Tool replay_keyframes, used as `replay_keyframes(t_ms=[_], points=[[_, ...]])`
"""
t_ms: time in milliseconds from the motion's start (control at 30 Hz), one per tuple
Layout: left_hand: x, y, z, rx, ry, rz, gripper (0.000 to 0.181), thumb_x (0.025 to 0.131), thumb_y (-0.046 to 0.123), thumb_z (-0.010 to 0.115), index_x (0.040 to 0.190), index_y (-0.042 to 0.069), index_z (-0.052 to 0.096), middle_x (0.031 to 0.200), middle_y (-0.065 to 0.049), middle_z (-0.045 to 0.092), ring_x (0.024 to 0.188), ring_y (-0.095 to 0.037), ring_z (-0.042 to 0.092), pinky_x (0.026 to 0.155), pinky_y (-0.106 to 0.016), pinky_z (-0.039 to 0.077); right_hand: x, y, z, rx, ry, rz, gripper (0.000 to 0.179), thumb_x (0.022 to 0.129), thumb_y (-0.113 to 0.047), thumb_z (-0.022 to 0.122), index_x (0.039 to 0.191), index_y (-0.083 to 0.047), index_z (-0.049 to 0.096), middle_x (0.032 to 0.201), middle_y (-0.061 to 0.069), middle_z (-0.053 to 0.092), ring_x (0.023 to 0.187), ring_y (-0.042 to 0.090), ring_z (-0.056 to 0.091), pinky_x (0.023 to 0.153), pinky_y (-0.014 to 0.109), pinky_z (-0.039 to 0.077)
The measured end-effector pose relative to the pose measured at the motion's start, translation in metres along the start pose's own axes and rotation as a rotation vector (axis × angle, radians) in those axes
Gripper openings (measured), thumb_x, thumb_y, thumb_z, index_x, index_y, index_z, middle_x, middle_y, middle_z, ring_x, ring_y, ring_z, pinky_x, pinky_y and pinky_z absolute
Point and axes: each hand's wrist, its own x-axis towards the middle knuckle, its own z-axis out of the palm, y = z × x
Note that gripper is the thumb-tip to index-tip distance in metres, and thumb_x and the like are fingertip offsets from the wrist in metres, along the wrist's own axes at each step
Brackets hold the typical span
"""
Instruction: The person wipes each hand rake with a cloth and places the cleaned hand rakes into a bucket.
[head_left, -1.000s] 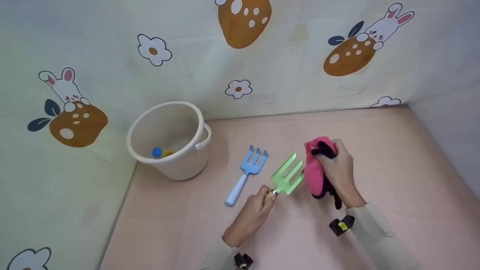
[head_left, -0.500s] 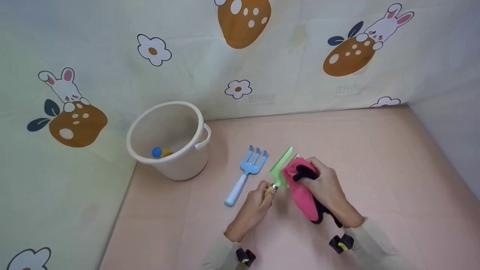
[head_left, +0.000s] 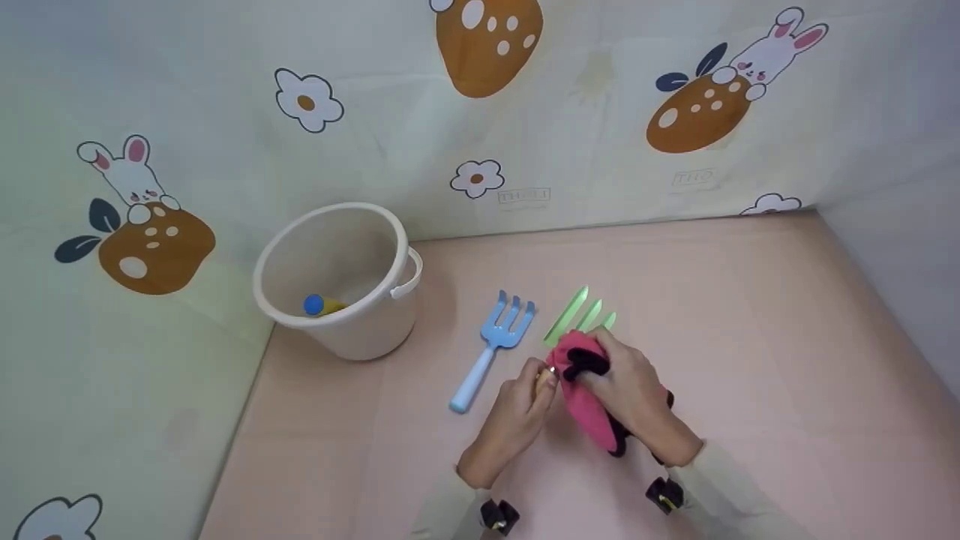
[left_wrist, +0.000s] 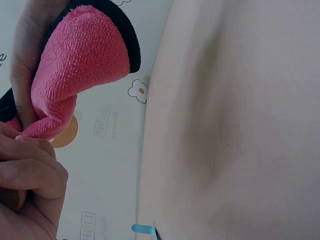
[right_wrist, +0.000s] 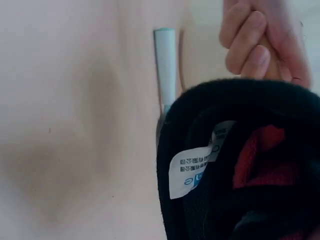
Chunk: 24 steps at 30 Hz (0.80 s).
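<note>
My left hand (head_left: 514,411) grips the wooden handle (right_wrist: 270,56) of a green garden hand fork; only a bit of the handle shows between the fingers in the head view. The fork's green tines (head_left: 570,315) point away from me. My right hand (head_left: 637,394) holds a pink terry cloth (head_left: 587,411) with black edging, bunched around the base of the fork, so the neck and lower tines are hidden. In the left wrist view the fluffy pink cloth (left_wrist: 82,57) hangs close to the left fingers. A white label (right_wrist: 187,172) shows inside the black edging in the right wrist view.
A blue three-pronged hand rake (head_left: 491,349) lies on the pink tabletop (head_left: 750,322), just left of the hands. Farther left stands a cream bucket (head_left: 367,330) with a blue-and-yellow item (head_left: 319,304) inside. Patterned cloth walls (head_left: 375,150) border the table's back and left.
My right hand has brought the pink cloth leftward onto the green fork, then down toward its neck, uncovering the tine tips. My left hand keeps its grip, shifting slightly.
</note>
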Motion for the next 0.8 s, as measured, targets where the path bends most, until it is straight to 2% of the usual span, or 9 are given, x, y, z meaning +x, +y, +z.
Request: replay_keyframes(t_ms=[133, 267, 600, 800], points=[[-0.001, 0.000, 0.001, 0.017, 0.000, 0.002, 0.016, 0.099, 0.020, 0.040, 0.098, 0.006, 0.048, 0.064, 0.008, 0.037, 0.053, 0.000, 0.036, 0.046, -0.013, 0.030, 0.002, 0.000, 0.002, -0.056, 0.032, 0.021, 0.030, 0.074, -0.011, 0.075, 0.095, -0.006, 0.053, 0.077, 0.012, 0.064, 0.065, 0.022, 0.059, 0.057, 0.036, 0.048], [-0.001, 0.000, 0.001, 0.033, -0.001, -0.003, 0.018, 0.099, 0.023, 0.040, 0.097, 0.007, 0.048, 0.064, 0.008, 0.036, 0.052, 0.000, 0.036, 0.046, -0.013, 0.030, 0.005, 0.000, 0.003, -0.091, 0.030, 0.044, 0.031, 0.075, -0.011, 0.073, 0.095, -0.005, 0.050, 0.076, 0.012, 0.063, 0.064, 0.023, 0.059, 0.055, 0.037, 0.048], [-0.003, -0.001, -0.001, 0.053, -0.004, -0.030, 0.018, 0.099, 0.025, 0.040, 0.096, 0.008, 0.047, 0.061, 0.009, 0.033, 0.050, 0.000, 0.032, 0.044, -0.013, 0.027, 0.011, 0.004, 0.001, -0.088, 0.075, 0.046, 0.034, 0.073, -0.014, 0.073, 0.096, -0.006, 0.050, 0.072, 0.013, 0.061, 0.061, 0.024, 0.057, 0.053, 0.038, 0.046], [-0.005, -0.003, -0.003, 0.086, -0.017, 0.000, 0.015, 0.099, 0.023, 0.040, 0.098, 0.010, 0.047, 0.060, 0.011, 0.032, 0.049, 0.001, 0.030, 0.043, -0.014, 0.026, 0.015, 0.008, -0.004, -0.017, 0.052, 0.084, 0.029, 0.075, -0.009, 0.067, 0.098, -0.005, 0.050, 0.075, 0.013, 0.061, 0.064, 0.024, 0.058, 0.054, 0.035, 0.046]])
